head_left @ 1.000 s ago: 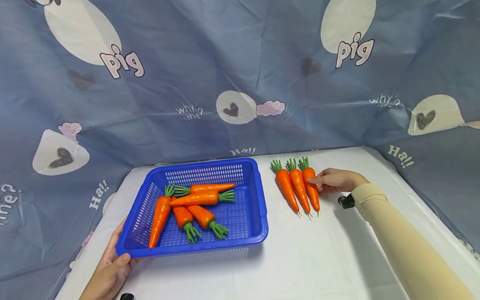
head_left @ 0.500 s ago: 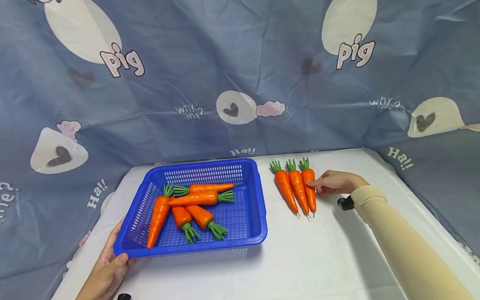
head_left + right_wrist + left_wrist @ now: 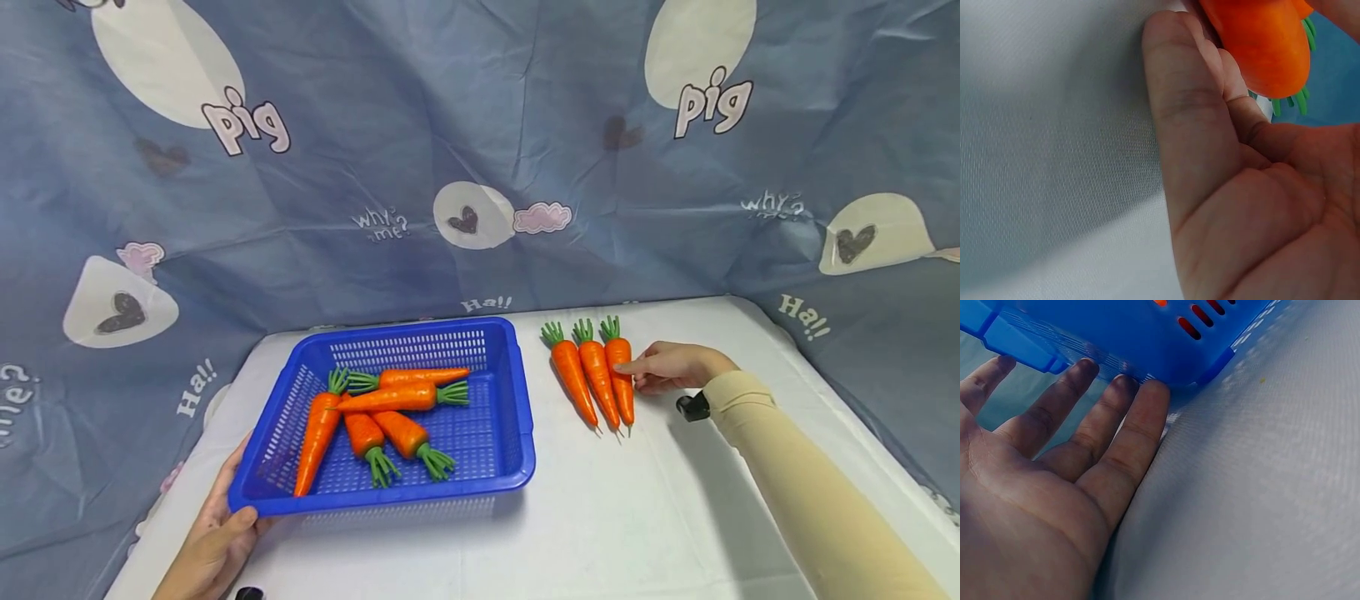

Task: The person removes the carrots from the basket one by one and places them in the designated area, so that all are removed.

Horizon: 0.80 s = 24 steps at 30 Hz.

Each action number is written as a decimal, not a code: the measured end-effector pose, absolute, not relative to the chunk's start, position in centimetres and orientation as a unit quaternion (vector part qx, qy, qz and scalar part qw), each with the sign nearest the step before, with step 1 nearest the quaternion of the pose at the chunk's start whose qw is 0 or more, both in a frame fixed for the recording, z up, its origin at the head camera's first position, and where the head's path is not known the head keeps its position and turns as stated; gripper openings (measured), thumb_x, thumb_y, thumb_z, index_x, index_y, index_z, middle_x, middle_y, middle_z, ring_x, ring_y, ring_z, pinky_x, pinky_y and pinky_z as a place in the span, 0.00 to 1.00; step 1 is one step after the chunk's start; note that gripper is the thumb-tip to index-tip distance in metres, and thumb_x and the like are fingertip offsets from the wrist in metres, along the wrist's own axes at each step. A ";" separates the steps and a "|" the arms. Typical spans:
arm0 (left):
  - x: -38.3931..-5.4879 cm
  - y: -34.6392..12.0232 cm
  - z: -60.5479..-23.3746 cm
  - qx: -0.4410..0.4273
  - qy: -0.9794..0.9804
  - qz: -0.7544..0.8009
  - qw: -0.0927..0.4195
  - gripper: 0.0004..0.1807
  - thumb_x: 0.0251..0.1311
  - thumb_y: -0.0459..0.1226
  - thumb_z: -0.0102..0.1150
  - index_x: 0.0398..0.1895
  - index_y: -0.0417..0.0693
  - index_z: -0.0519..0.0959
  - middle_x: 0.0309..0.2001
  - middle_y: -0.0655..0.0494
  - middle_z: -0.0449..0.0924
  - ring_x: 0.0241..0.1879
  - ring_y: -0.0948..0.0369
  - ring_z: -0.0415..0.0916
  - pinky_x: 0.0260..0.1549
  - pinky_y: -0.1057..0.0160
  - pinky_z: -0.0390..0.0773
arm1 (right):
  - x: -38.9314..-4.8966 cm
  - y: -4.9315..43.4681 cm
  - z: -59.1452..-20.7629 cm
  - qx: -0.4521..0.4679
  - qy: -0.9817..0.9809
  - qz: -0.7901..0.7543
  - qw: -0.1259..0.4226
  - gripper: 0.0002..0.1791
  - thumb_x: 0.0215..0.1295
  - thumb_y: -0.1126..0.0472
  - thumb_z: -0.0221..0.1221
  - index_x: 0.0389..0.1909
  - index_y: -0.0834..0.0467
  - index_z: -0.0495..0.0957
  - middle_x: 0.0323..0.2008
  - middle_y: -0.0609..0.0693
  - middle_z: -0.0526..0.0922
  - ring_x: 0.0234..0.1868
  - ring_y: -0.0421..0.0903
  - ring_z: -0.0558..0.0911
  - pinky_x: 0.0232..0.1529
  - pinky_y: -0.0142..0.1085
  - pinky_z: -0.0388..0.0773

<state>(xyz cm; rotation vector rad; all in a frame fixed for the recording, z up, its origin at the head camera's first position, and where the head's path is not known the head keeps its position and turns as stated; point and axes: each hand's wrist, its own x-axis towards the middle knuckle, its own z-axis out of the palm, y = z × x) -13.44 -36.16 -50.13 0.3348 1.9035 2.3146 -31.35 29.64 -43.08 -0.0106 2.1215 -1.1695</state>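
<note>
My left hand (image 3: 213, 533) holds the front left corner of a blue plastic basket (image 3: 382, 498), its thumb over the rim. In the left wrist view, the fingertips (image 3: 1154, 394) touch the basket's outer side from below. Inside the basket lie several orange carrots (image 3: 318, 442) with green stems. To the right, a left carrot (image 3: 573, 383), a middle carrot (image 3: 598, 379) and a right carrot (image 3: 622, 392) lie side by side on the cloth. My right hand (image 3: 667, 367) holds the right carrot, thumb on top and fingers along its right side. The right wrist view shows this carrot (image 3: 1266, 50) between thumb and fingers.
A white cloth (image 3: 600, 517) covers the table. Behind it and at both sides hangs a blue printed curtain (image 3: 480, 275). Both wrists carry a small black device, the right one (image 3: 693, 406) just above the cloth.
The right carrot has shifted slightly left, its tip closer to the middle carrot, with my right thumb still on it. The basket and my left hand have hardly moved.
</note>
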 end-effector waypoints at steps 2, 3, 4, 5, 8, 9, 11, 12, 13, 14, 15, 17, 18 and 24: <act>-13.5 -36.0 -50.1 0.103 0.635 0.763 0.061 0.39 0.84 0.34 0.45 0.88 0.69 0.43 0.77 0.74 0.64 0.69 0.71 0.75 0.63 0.67 0.83 | -31.4 29.7 -43.0 -0.002 0.819 -0.453 0.353 0.22 0.81 0.49 0.58 0.25 0.54 0.75 0.27 0.43 0.77 0.31 0.37 0.73 0.38 0.25 0.77; -13.6 -36.0 -50.1 0.100 0.635 0.764 0.061 0.39 0.84 0.34 0.45 0.88 0.69 0.43 0.77 0.74 0.64 0.69 0.70 0.75 0.63 0.67 0.83 | -31.5 29.8 -43.0 -0.004 0.820 -0.452 0.353 0.21 0.82 0.49 0.58 0.26 0.54 0.75 0.27 0.43 0.77 0.32 0.37 0.73 0.38 0.25 0.78; -13.6 -35.9 -50.1 0.098 0.634 0.765 0.060 0.40 0.84 0.34 0.45 0.88 0.69 0.43 0.77 0.74 0.64 0.69 0.70 0.76 0.63 0.67 0.83 | -31.5 29.8 -42.9 -0.003 0.819 -0.453 0.353 0.21 0.82 0.49 0.58 0.26 0.54 0.75 0.27 0.43 0.76 0.32 0.37 0.73 0.39 0.25 0.78; -13.6 -35.9 -50.1 0.097 0.633 0.766 0.059 0.40 0.84 0.34 0.45 0.88 0.69 0.43 0.77 0.74 0.64 0.69 0.70 0.76 0.63 0.67 0.83 | -31.5 29.8 -42.9 -0.004 0.818 -0.454 0.353 0.21 0.82 0.49 0.58 0.27 0.54 0.75 0.28 0.43 0.77 0.32 0.36 0.73 0.39 0.25 0.78; -13.4 -35.9 -50.2 0.103 0.628 0.769 0.059 0.40 0.84 0.32 0.45 0.88 0.69 0.43 0.77 0.74 0.64 0.69 0.70 0.76 0.62 0.66 0.83 | -31.7 29.7 -43.0 0.000 0.813 -0.460 0.357 0.20 0.82 0.49 0.58 0.27 0.54 0.75 0.27 0.42 0.76 0.33 0.36 0.73 0.40 0.24 0.79; -13.3 -35.9 -50.2 0.107 0.625 0.771 0.059 0.40 0.84 0.32 0.44 0.88 0.69 0.43 0.77 0.74 0.64 0.69 0.70 0.76 0.62 0.66 0.83 | -31.7 29.7 -43.0 -0.002 0.812 -0.460 0.359 0.20 0.82 0.49 0.58 0.27 0.54 0.75 0.27 0.42 0.76 0.33 0.36 0.73 0.41 0.24 0.80; -13.2 -36.0 -50.2 0.115 0.626 0.769 0.059 0.40 0.84 0.32 0.44 0.88 0.68 0.42 0.78 0.73 0.64 0.70 0.70 0.76 0.63 0.66 0.83 | -31.7 29.6 -43.1 -0.002 0.810 -0.460 0.362 0.21 0.81 0.49 0.59 0.27 0.54 0.76 0.27 0.42 0.76 0.33 0.36 0.73 0.42 0.24 0.80; -13.2 -36.1 -50.2 0.117 0.627 0.768 0.059 0.40 0.84 0.32 0.44 0.88 0.68 0.42 0.78 0.73 0.63 0.70 0.70 0.75 0.63 0.66 0.83 | -31.7 29.6 -43.2 0.001 0.810 -0.461 0.363 0.21 0.81 0.49 0.59 0.27 0.54 0.76 0.27 0.42 0.76 0.33 0.36 0.73 0.42 0.24 0.80; -13.2 -36.1 -50.1 0.116 0.628 0.767 0.060 0.40 0.84 0.33 0.45 0.88 0.68 0.42 0.78 0.73 0.63 0.70 0.70 0.75 0.63 0.66 0.83 | -31.7 29.7 -43.2 0.001 0.811 -0.459 0.362 0.21 0.81 0.49 0.59 0.27 0.55 0.76 0.27 0.42 0.77 0.33 0.36 0.74 0.42 0.24 0.81; -13.2 -36.1 -50.1 0.114 0.630 0.766 0.060 0.40 0.84 0.33 0.45 0.88 0.68 0.42 0.78 0.73 0.63 0.70 0.70 0.75 0.63 0.67 0.83 | -31.7 29.8 -43.3 0.003 0.812 -0.458 0.361 0.21 0.81 0.48 0.59 0.27 0.55 0.76 0.27 0.42 0.77 0.33 0.36 0.74 0.42 0.25 0.81; -13.3 -36.0 -50.0 0.112 0.632 0.765 0.061 0.40 0.84 0.33 0.45 0.89 0.68 0.42 0.79 0.72 0.63 0.71 0.70 0.75 0.63 0.67 0.82 | -31.7 29.8 -43.3 0.001 0.813 -0.457 0.361 0.21 0.81 0.48 0.59 0.27 0.55 0.76 0.28 0.43 0.77 0.33 0.36 0.74 0.41 0.25 0.81; -13.3 -36.0 -50.0 0.105 0.634 0.764 0.061 0.40 0.84 0.34 0.45 0.88 0.68 0.42 0.78 0.72 0.63 0.70 0.70 0.75 0.63 0.67 0.83 | -31.8 30.1 -43.5 0.002 0.813 -0.459 0.359 0.21 0.81 0.47 0.59 0.28 0.55 0.75 0.28 0.43 0.77 0.33 0.36 0.74 0.40 0.25 0.80; -13.4 -36.0 -50.0 0.100 0.633 0.765 0.061 0.40 0.84 0.34 0.45 0.88 0.69 0.42 0.78 0.73 0.63 0.70 0.70 0.75 0.63 0.67 0.83 | -31.9 30.1 -43.6 0.004 0.810 -0.463 0.359 0.21 0.81 0.48 0.59 0.27 0.55 0.76 0.28 0.43 0.77 0.33 0.36 0.74 0.40 0.25 0.79; -13.5 -36.0 -49.9 0.090 0.633 0.766 0.065 0.39 0.85 0.32 0.43 0.88 0.69 0.42 0.77 0.75 0.64 0.69 0.71 0.76 0.62 0.68 0.83 | -32.1 30.4 -43.9 0.003 0.799 -0.484 0.358 0.21 0.81 0.50 0.59 0.25 0.54 0.76 0.28 0.42 0.76 0.33 0.35 0.74 0.41 0.25 0.80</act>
